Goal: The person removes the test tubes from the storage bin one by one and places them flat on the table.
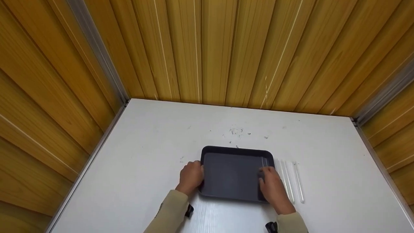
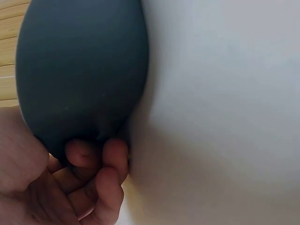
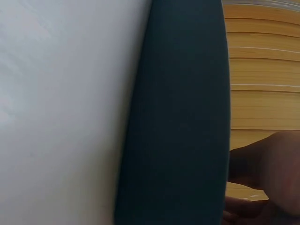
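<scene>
A dark grey rectangular tray (image 1: pixel 233 176) lies on the white table. My left hand (image 1: pixel 191 174) grips its left side, and in the left wrist view the fingertips (image 2: pixel 115 152) curl against the tray's dark outer wall (image 2: pixel 84 70). At the right side, my right hand (image 1: pixel 271 186) reaches over the rim with bent fingers inside the tray. Clear thin rods (image 1: pixel 265 161) show in the tray just beyond those fingers; whether the hand pinches them is hidden. The right wrist view shows mostly the tray's outer wall (image 3: pixel 178 112), with part of the hand beyond it.
Several clear rods (image 1: pixel 299 183) lie side by side on the table, just right of the tray and close to the right forearm. Small dark marks (image 1: pixel 236 131) spot the white tabletop (image 1: pixel 145 145). Wood-patterned panels (image 1: pixel 216 51) wall in the back and both sides.
</scene>
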Motion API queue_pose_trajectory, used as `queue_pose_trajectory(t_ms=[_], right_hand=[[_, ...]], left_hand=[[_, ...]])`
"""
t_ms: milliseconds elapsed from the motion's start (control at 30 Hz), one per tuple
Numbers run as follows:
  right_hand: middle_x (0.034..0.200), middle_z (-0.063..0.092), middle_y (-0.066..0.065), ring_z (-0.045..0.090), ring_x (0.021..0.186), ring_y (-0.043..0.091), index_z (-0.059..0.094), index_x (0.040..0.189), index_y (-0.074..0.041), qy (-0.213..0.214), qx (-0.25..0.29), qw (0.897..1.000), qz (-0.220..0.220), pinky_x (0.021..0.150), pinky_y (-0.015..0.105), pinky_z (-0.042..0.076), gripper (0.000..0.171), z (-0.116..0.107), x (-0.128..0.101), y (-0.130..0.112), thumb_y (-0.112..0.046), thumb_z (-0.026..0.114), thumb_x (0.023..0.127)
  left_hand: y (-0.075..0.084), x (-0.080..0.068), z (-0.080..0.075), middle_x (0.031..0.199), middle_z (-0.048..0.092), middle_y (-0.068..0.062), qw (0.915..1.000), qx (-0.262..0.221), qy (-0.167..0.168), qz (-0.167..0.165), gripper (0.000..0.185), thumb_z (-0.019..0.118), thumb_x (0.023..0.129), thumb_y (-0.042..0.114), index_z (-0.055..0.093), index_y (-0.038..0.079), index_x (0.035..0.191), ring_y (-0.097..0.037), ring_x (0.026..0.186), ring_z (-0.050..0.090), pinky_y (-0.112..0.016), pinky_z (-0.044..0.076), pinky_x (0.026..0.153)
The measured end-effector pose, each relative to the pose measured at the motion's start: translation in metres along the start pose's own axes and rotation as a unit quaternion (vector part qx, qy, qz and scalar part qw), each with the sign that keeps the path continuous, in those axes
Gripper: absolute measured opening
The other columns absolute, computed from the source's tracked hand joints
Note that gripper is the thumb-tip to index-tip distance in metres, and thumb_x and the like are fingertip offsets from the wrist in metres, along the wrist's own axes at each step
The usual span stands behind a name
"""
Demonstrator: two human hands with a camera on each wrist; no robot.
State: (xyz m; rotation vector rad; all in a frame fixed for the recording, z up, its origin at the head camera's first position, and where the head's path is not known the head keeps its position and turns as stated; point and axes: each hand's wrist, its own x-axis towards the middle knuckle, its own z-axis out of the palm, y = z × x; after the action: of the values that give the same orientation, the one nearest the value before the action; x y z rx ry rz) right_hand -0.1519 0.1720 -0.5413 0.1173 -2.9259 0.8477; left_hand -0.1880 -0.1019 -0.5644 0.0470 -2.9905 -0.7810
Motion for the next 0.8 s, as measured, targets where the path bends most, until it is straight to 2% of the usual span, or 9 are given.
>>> queue_pose_trajectory(t_ms=[167, 400, 600, 800], right_hand=[[0.12, 0.056, 0.027, 0.056, 0.111, 0.043, 0.061, 0.115, 0.005, 0.011, -0.015, 1.0, -0.006, 0.089, 0.05, 0.048, 0.028, 0.003, 0.0, 0.003, 0.003, 0.062, 0.087], [0.107, 0.059, 0.025, 0.059, 0.101, 0.041, 0.064, 0.108, 0.005, 0.016, -0.026, 0.999, -0.013, 0.083, 0.049, 0.05, 0.026, 0.011, 0.001, 0.005, 0.007, 0.065, 0.083], [0.109, 0.058, 0.026, 0.059, 0.102, 0.042, 0.066, 0.107, 0.004, 0.023, -0.03, 0.999, -0.032, 0.082, 0.047, 0.052, 0.028, 0.018, 0.001, 0.003, 0.011, 0.067, 0.079], [0.107, 0.06, 0.026, 0.06, 0.1, 0.041, 0.068, 0.102, 0.004, 0.036, -0.021, 0.998, -0.054, 0.081, 0.047, 0.052, 0.028, 0.021, 0.004, 0.0, 0.013, 0.068, 0.076]], left_hand=[[0.002, 0.001, 0.001, 0.079, 0.07, -0.015, 1.0, -0.007, -0.004, -0.001, 0.021, 0.06, 0.093, 0.017, 0.069, 0.0, 0.086, -0.029, 0.068, 0.067, -0.042, 0.049, 0.057], [0.003, 0.001, 0.001, 0.078, 0.07, -0.014, 0.9999, -0.016, -0.006, 0.004, 0.022, 0.059, 0.093, 0.017, 0.069, 0.001, 0.085, -0.028, 0.067, 0.067, -0.042, 0.048, 0.057], [0.002, 0.002, 0.001, 0.078, 0.07, -0.016, 0.9999, -0.009, -0.001, 0.008, 0.022, 0.058, 0.092, 0.017, 0.069, 0.0, 0.084, -0.032, 0.07, 0.068, -0.043, 0.049, 0.057], [0.0, 0.003, 0.0, 0.076, 0.07, -0.015, 1.0, -0.006, -0.004, -0.005, 0.021, 0.057, 0.092, 0.017, 0.068, 0.001, 0.083, -0.031, 0.067, 0.067, -0.042, 0.048, 0.055]])
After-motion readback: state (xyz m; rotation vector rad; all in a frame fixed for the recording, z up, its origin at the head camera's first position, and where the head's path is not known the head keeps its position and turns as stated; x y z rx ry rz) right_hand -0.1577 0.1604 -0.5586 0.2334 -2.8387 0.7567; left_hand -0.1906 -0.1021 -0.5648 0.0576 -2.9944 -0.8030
